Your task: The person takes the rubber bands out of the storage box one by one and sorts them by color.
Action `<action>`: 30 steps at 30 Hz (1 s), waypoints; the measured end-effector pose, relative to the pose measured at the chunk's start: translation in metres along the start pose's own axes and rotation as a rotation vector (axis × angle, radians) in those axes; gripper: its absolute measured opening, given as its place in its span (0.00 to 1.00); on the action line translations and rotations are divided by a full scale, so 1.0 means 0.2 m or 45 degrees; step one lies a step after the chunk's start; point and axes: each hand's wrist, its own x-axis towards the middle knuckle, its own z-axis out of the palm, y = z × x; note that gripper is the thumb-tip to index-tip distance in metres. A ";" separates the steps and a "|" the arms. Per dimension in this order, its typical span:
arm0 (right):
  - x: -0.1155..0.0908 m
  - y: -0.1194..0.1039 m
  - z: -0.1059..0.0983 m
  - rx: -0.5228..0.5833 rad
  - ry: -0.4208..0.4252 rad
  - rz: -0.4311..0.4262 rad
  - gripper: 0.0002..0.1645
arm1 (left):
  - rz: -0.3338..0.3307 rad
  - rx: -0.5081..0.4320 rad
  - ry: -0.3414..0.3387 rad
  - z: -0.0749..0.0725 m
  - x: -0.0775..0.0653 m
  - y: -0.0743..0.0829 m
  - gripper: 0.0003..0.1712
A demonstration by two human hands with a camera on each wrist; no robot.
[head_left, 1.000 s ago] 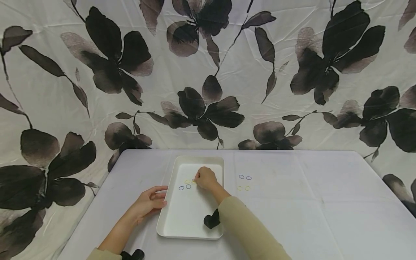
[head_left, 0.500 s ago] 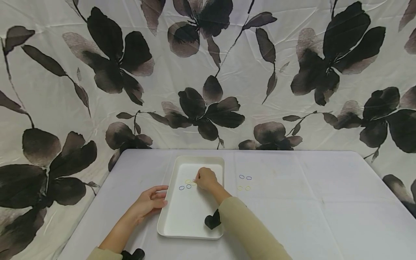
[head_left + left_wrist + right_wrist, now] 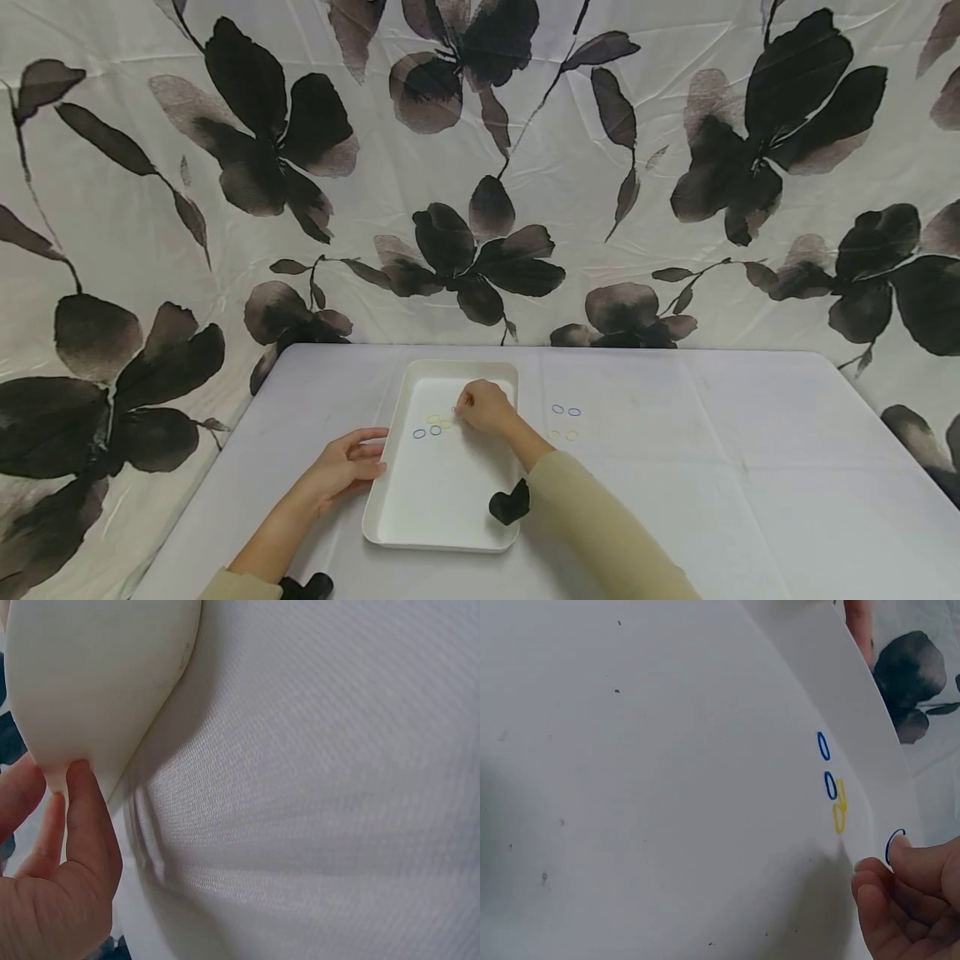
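My right hand (image 3: 486, 408) is over the upper part of a shallow white tray (image 3: 435, 500), pinching a small thin blue ring (image 3: 889, 846) between thumb and fingertip. Just left of that hand, two yellow rings (image 3: 835, 819) lie partly overlapping on the tray floor. Beside them are two more blue rings (image 3: 826, 785), set in a row. My left hand (image 3: 347, 467) touches the tray's left side, its fingers extended and spread against the outer wall in the left wrist view.
Right of the tray, two blue rings (image 3: 574, 411) and two yellow rings (image 3: 572, 435) lie on the white-covered table (image 3: 720, 500). Behind the table hangs a cloth (image 3: 600, 192) with dark flowers. Black wrist gear (image 3: 510, 502) on the right forearm hangs over the tray's lower right edge.
My right hand and forearm have shifted a little to the right, and the pinched blue ring has moved slightly right and away with them. The left hand and the tray stay put.
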 end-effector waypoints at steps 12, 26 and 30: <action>-0.01 0.01 -0.07 0.235 -0.024 -0.032 0.08 | 0.011 -0.013 -0.005 0.00 0.00 0.00 0.35; -0.09 0.05 -0.14 0.365 -0.108 -0.041 0.06 | 0.006 -0.016 0.005 0.00 0.01 0.00 0.35; -0.11 0.06 -0.15 0.396 -0.112 -0.039 0.05 | 0.002 -0.020 0.005 0.00 0.01 -0.01 0.35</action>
